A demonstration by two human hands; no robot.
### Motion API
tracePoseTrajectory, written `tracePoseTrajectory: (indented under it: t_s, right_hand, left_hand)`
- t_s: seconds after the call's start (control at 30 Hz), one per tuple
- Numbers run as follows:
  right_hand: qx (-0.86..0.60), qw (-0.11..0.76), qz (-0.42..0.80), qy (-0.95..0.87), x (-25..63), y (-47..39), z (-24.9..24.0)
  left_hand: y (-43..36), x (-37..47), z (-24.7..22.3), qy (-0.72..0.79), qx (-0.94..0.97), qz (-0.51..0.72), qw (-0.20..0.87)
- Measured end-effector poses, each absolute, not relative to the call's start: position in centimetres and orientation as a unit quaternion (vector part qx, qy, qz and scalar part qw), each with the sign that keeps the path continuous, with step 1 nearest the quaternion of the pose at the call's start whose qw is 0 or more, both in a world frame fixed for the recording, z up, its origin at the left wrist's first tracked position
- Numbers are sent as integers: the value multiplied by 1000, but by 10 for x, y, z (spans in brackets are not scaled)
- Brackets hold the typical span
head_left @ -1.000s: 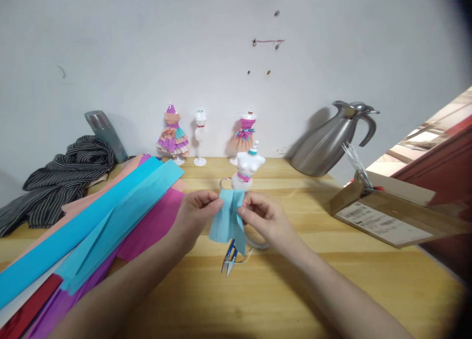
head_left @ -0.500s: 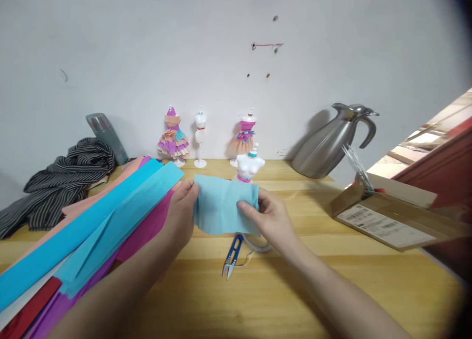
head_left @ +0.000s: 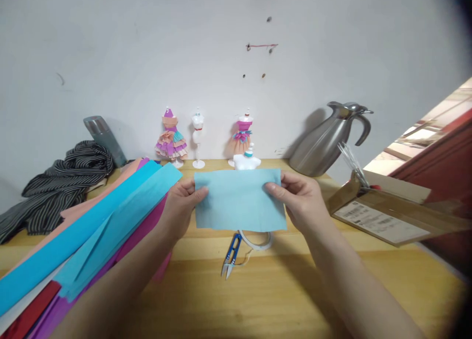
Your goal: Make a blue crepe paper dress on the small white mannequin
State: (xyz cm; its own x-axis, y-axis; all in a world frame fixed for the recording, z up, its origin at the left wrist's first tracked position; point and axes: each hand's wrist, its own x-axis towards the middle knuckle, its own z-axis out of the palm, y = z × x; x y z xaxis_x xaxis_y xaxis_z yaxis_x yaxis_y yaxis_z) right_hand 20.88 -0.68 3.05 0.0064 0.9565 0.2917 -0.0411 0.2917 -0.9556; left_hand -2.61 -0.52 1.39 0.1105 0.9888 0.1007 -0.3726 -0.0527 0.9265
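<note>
1. Head view: left hand (head_left: 183, 201), thumb closed against fingers, pinches pale blue sheet (head_left: 239, 201) by its left edge.
2. Right hand (head_left: 304, 196) pinches the right edge likewise.
3. Sheet: spread flat, just beyond blue snips (head_left: 229, 261).
4. Right of snips: white ring (head_left: 256, 247).
5. Farther beyond snips: 4 mannequins (head_left: 247, 162), 2 wearing colourful dresses (head_left: 171, 145).

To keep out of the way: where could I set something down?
Bare table shows nearer than the scissors, between the left forearm and right forearm; also between right forearm and box. Coloured strips crowd the left side.
</note>
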Motion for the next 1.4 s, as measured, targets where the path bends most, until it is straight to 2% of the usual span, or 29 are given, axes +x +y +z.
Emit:
tracePoseTrajectory:
  t_s: [0.13,0.43,0.6,0.77,0.97,1.4]
  right_hand:
    - [-393,591,428,-559,215,1,31]
    - [-326,627,441,-553,231,19,28]
    - [-263,599,470,-592,237,26,24]
    - [-232,584,450,-635,241,27,29]
    - [-301,604,326,-662,234,15,36]
    - [-422,604,116,-666,227,18,23]
  left_hand:
    - [4,-28,15,350,474,590,552]
    - [32,-29,15,348,506,570,546]
    - [35,-25,24,339,500,564,563]
    - [41,-25,39,307,547,569,532]
    - [52,-41,38,221,658,552,463]
    - [64,-36,33,278,695,550,370]
